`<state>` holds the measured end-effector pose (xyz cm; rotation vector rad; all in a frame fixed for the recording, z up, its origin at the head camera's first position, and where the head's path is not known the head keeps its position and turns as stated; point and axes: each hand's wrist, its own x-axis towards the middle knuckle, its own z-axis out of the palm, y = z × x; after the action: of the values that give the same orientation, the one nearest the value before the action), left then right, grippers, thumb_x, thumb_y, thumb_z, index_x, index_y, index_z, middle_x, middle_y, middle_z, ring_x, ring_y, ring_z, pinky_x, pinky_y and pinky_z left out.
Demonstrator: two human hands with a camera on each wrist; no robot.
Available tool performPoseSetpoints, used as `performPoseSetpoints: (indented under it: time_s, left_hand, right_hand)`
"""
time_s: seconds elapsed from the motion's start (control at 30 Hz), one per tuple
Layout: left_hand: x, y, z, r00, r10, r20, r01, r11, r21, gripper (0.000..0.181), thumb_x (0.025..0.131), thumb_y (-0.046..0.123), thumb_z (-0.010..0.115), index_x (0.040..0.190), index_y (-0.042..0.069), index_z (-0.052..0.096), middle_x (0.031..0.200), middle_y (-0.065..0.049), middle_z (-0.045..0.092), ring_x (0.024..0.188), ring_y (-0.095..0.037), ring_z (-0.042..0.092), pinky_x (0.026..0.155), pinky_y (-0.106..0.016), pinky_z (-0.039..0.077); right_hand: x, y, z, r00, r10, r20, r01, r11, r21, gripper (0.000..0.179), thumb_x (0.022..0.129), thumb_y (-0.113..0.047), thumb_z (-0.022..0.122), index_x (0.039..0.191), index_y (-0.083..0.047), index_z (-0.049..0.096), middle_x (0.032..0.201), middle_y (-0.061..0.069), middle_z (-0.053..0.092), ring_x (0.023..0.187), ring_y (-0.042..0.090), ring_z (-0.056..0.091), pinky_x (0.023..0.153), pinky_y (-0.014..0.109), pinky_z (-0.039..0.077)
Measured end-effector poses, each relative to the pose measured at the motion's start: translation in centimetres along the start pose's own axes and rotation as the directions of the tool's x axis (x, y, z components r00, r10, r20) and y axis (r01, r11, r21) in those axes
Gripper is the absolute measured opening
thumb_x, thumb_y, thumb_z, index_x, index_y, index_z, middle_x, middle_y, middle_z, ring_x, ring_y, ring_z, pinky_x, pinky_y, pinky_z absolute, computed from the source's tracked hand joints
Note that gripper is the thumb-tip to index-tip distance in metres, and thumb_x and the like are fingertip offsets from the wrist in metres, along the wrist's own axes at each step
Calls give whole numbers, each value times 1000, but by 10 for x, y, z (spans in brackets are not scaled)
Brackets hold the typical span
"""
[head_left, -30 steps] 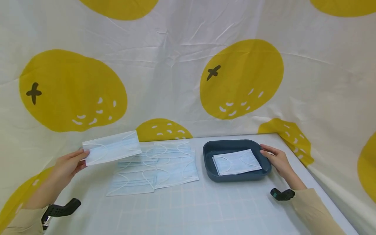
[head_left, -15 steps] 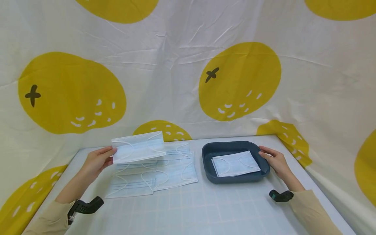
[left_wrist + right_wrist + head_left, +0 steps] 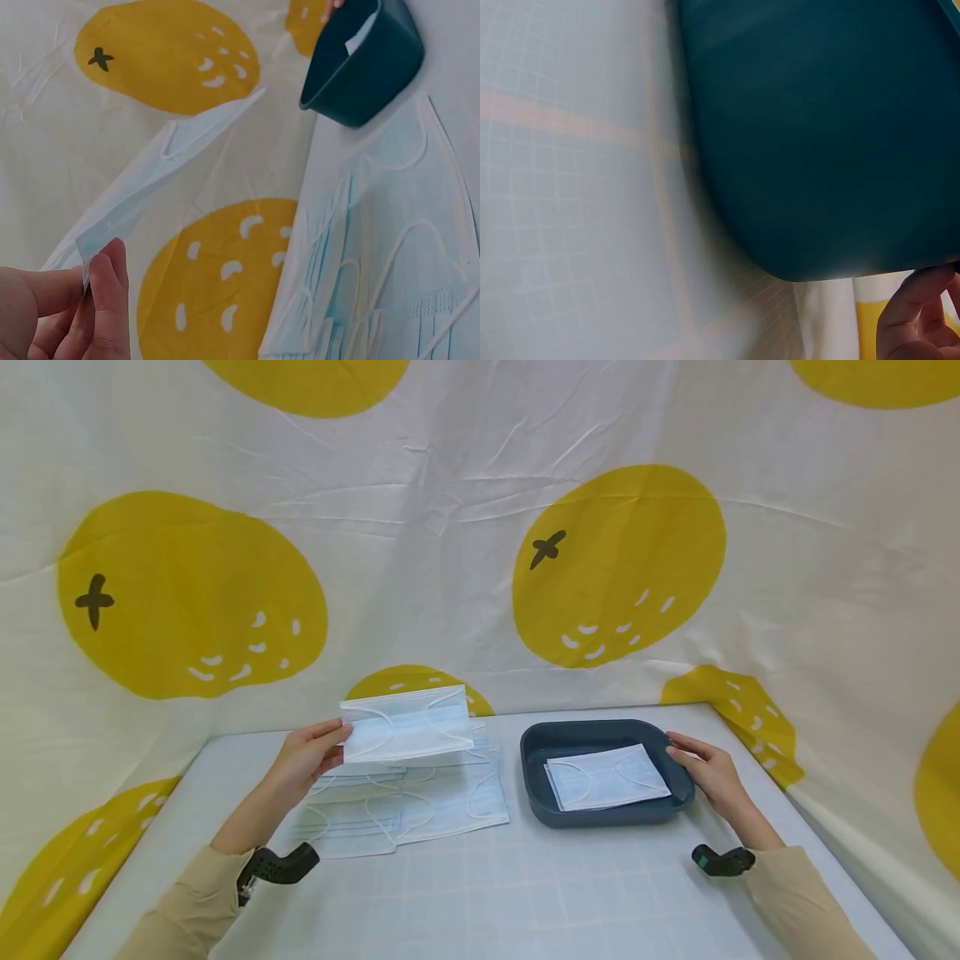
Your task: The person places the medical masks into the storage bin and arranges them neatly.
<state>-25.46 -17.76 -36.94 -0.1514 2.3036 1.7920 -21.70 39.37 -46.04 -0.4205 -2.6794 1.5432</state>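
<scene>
A pale blue face mask (image 3: 405, 727) with white ear loops is pinched at its left edge by my left hand (image 3: 303, 764). In the left wrist view, thumb and fingers close on one end of that mask (image 3: 139, 191), which is seen nearly edge-on. It hangs above several masks (image 3: 450, 806) laid overlapping on the table, hiding part of them. My right hand (image 3: 712, 777) grips the right rim of a dark blue tray (image 3: 600, 817). Inside the tray lies a small stack of masks (image 3: 607, 777). The right wrist view shows my thumb (image 3: 915, 300) at the rim.
The table (image 3: 480, 902) has a pale checked cover. Behind it hangs a white cloth (image 3: 442, 568) printed with yellow fruit shapes, and the same cloth runs down both sides. A black wrist camera (image 3: 281, 864) sits on the left wrist, another (image 3: 722, 860) on the right.
My left hand has carried the face mask rightward, from beside the laid-out masks to above them. My right hand and the tray have stayed in place.
</scene>
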Motion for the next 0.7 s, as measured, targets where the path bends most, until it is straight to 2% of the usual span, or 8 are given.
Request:
performPoseSetpoints:
  time_s: [0.33, 0.53, 0.7]
  left_hand:
    - [6, 10, 27, 999, 22, 35, -21, 999, -43, 57, 97, 32, 55, 143, 1, 41, 107, 1, 57, 82, -10, 57, 78, -11, 52]
    - [12, 12, 43, 998, 13, 60, -7, 995, -100, 54, 98, 27, 55, 142, 0, 42, 96, 6, 59, 77, -8, 56, 73, -10, 52]
    - [18, 11, 60, 998, 8, 70, 2, 989, -146, 51, 97, 25, 56, 140, -1, 45, 93, 7, 60, 74, -8, 56, 71, -10, 52]
  right_hand:
    - [1, 0, -1, 1000, 7, 10, -7, 1000, 13, 63, 98, -46, 49, 147, -9, 38, 148, 21, 40, 133, 29, 39, 107, 33, 43]
    - [1, 1, -2, 1000, 1, 15, -2, 1000, 19, 63, 98, -46, 49, 147, -9, 38, 148, 21, 40, 133, 30, 39, 106, 30, 44]
    - [0, 2, -2, 1000, -11, 11, 10, 1000, 19, 63, 97, -46, 50, 147, -8, 38, 148, 22, 40, 132, 29, 40, 98, 18, 47]
